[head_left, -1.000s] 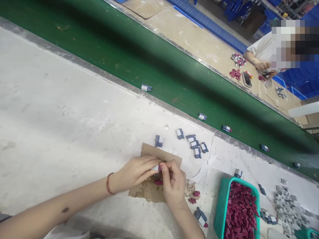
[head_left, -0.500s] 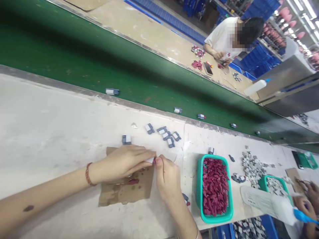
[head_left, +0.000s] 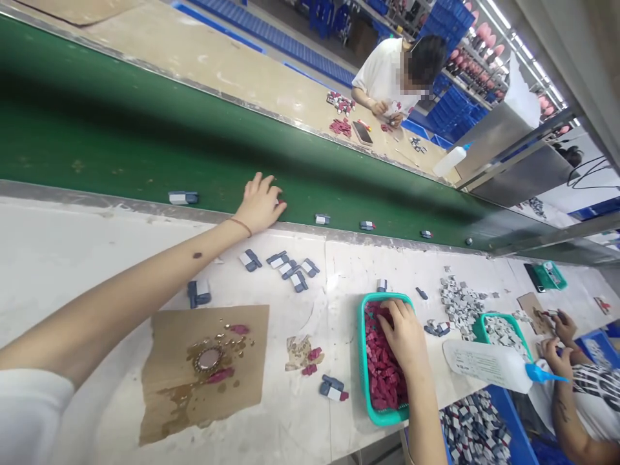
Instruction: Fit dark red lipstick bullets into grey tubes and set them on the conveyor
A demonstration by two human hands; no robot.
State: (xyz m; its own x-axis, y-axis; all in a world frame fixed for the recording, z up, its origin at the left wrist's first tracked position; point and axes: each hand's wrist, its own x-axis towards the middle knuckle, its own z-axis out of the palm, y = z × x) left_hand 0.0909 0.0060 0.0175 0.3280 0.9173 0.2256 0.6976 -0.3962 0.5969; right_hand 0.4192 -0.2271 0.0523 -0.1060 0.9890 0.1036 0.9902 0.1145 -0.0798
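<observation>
- The left hand (head_left: 260, 205) is reaching out over the near edge of the green conveyor belt (head_left: 145, 142), fingers spread and resting on the belt; whether it has hold of anything cannot be told.
- A small grey and white part (head_left: 183, 197) is lying on the belt just left of that hand, and more such parts are lying farther right along the belt.
- The right hand (head_left: 405, 336) is dipping into the teal basket (head_left: 361, 349), fingers curled loosely down among the dark red pieces (head_left: 380, 374); a grip on any one piece is not visible.
- The basket is sitting on the white surface (head_left: 72, 258), on the near side of the belt.
- A glue-stained cardboard sheet (head_left: 184, 381) is lying on the surface to the left of the basket.
- A cluster of grey parts (head_left: 290, 268) is lying between the cardboard sheet and the belt.
- A white squeeze bottle (head_left: 489, 365) is lying just right of the basket.
- Across the belt, another person (head_left: 387, 74) is working at the far side.
</observation>
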